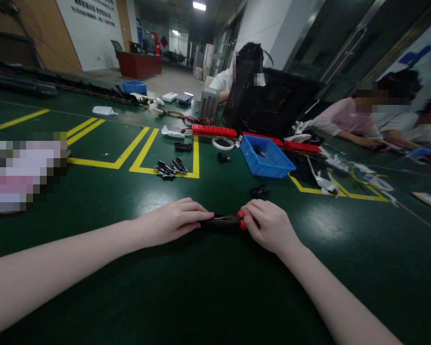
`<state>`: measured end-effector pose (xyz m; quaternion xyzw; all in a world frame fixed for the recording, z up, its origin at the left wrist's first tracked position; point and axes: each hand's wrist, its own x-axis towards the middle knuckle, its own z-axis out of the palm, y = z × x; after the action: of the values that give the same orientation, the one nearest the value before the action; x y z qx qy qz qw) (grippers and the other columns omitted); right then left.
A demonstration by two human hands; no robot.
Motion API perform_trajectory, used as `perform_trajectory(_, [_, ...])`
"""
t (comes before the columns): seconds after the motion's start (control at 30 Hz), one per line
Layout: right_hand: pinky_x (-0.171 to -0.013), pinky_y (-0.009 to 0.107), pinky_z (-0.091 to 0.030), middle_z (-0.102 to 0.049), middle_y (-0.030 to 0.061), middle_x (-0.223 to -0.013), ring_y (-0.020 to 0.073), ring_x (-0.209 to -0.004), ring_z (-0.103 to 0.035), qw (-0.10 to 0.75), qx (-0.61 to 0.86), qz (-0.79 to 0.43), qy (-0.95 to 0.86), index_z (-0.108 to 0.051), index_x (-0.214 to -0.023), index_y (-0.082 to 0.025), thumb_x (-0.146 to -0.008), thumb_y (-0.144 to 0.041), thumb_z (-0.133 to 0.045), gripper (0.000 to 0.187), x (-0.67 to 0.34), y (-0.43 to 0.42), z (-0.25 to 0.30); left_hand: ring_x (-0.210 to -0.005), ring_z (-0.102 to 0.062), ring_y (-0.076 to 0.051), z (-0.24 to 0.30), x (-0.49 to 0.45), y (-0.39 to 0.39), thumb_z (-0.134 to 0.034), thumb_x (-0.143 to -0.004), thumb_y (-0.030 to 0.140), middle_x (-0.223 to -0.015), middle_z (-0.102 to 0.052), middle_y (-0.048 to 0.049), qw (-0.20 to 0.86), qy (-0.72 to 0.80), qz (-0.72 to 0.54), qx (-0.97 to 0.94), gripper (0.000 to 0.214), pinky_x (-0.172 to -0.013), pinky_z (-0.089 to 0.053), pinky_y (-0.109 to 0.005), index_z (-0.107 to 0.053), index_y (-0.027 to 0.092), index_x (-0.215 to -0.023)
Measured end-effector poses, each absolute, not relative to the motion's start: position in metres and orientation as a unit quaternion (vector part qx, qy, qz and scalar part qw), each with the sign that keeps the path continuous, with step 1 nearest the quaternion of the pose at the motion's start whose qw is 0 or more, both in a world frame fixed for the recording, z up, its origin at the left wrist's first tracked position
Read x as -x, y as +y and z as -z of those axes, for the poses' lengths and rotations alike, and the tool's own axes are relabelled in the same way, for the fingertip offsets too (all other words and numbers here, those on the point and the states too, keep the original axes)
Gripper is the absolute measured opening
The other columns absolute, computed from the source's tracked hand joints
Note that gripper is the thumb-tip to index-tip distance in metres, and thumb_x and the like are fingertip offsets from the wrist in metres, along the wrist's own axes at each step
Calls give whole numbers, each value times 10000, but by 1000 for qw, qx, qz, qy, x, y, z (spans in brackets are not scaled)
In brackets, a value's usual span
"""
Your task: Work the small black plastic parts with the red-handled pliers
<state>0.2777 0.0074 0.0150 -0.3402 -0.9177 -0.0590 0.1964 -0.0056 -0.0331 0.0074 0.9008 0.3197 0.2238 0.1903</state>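
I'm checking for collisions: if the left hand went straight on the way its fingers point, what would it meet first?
The left hand would most likely meet the nose of the red-handled pliers first; they may already touch. Beyond, along the same line, is the right hand.

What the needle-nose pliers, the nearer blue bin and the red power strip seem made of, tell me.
Needle-nose pliers: probably steel, dark, with a faint sheen on the slim jaws; the partly hidden red handles could be plastic or rubber.
Nearer blue bin: likely molded plastic, semi-gloss, evenly colored.
Red power strip: smooth, uniform red; plastic or painted metal, hard to tell.
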Motion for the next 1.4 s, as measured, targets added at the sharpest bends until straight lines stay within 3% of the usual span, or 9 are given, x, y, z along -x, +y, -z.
perform_trajectory(0.2, [-657,306,-405,-659,61,-785,165,-700,-571,198,338,60,-918,-639,-806,-163,-966,-223,-396,297,-279,9,-13,-1082,-603,-190,-6,4,-31,-578,-928,95,-1183,-625,-79,225,329,-246,-883,313,-935,-534,-350,-605,186,-1226])
perform_trajectory(0.53, [-652,315,-400,-661,63,-789,167,-699,-573,192,336,45,-921,-641,-814,-166,-982,-246,-392,311,-275,6,-13,-1027,-616,-200,-7,5,-29,-593,-927,148,-1163,-588,-68,238,341,-228,-881,226,-896,-534,-358,-602,184,-1150])
perform_trajectory(0.7, [-656,319,-394,-653,73,-816,181,-714,-567,175,327,33,-928,-633,-860,-171,-974,-441,-459,341,-273,2,-15,-977,-618,-194,-11,3,-33,-622,-913,175,-1127,-598,-60,223,365,-229,-875,196,-848,-536,-345,-613,182,-1109])
perform_trajectory(0.83, [-674,331,-400,-650,85,-858,205,-754,-570,162,321,39,-932,-628,-922,-162,-852,-620,-591,465,-272,1,-15,-970,-617,-197,-11,3,-33,-628,-904,178,-1129,-591,-58,212,365,-225,-878,197,-836,-532,-345,-611,188,-1100])
perform_trajectory(1.1, [-656,324,-370,-626,71,-822,192,-721,-540,147,327,65,-931,-602,-837,-176,-843,-500,-634,326,-269,1,-12,-1033,-615,-221,-7,5,-30,-645,-881,201,-1216,-576,-90,198,348,-226,-888,163,-866,-524,-371,-593,178,-1034])
perform_trajectory(1.4, [-664,328,-378,-644,68,-838,196,-740,-537,164,342,59,-924,-597,-843,-182,-839,-501,-647,323,-270,2,-12,-985,-620,-213,-10,5,-29,-647,-901,244,-1085,-649,-66,205,357,-207,-888,153,-859,-512,-364,-582,183,-1025])
